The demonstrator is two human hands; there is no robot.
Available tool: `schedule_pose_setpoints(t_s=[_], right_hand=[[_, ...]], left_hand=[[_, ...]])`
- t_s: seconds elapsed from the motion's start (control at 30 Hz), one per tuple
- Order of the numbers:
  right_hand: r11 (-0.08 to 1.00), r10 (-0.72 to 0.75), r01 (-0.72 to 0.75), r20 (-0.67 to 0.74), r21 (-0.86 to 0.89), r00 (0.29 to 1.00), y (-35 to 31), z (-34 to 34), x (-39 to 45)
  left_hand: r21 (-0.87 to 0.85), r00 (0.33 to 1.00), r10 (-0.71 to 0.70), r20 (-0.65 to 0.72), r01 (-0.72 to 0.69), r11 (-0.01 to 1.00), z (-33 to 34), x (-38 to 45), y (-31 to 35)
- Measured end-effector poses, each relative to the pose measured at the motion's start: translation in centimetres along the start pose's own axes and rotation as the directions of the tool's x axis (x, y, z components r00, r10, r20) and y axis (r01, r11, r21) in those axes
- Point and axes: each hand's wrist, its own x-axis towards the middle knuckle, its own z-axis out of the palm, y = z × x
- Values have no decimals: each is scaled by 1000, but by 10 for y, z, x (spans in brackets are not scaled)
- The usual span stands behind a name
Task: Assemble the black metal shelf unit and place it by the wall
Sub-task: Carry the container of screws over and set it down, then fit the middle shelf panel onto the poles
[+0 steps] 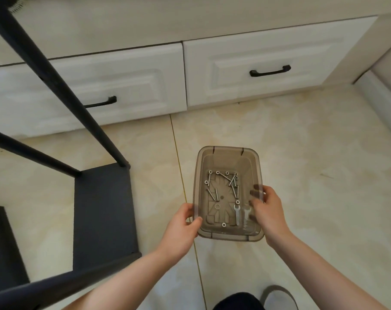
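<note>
Both hands hold a translucent grey-brown plastic bin (228, 193) over the tiled floor (313, 153), at about 5 o'clock from frame centre. Left hand (182, 224) grips the bin's left wall, thumb over the rim, fingers curled beneath. Right hand (267, 211) grips the right wall, fingertips showing through the plastic inside.

Bin contents: loose bolts (214, 193), nuts (223, 224) and washers, plus two small flat spanners (237, 214) toward its 5 o'clock corner.

The black metal shelf unit (105, 211) stands at 8 to 9 o'clock, well apart from the bin: dark panel, round legs (62, 92) running up to 11 o'clock. White drawer fronts (252, 68) at 12 o'clock.

Judged step: handling the fastener supply; whether the frame is fully bolted cannot be told. Next move likely calls for setting the bin down level, near the frame, so the hardware does not slide or spill, then freeing a hand.
</note>
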Motion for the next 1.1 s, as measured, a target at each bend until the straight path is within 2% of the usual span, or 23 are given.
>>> schedule_pose_setpoints(t_s=[0.27, 0.4, 0.57, 0.77, 0.93, 1.1], right_hand=[[998, 0, 1, -9, 61, 1000, 0, -3, 5], [995, -95, 96, -76, 14, 993, -2, -11, -7], [976, -204, 196, -87, -94, 975, -7, -13, -27], [946, -287, 276, -42, -172, 957, -20, -11, -62], [928, -321, 330, 75, -172, 944, -35, -7, -107], [889, -381, 414, 187, -196, 905, -62, -10, -159]], left_hand=[[-22, 1000, 1, 7, -1, 1000, -6, 7, -3], [0, 999, -8, 53, 8, 1000, -5, -2, -4], [-31, 999, -26, 38, 27, 999, -10, -13, 3], [-26, 1000, -1, 12, 1, 1000, -31, -44, 13], [62, 999, 28, 18, -29, 998, -65, -98, 5], [71, 1000, 15, -5, -15, 997, -102, -156, 3]])
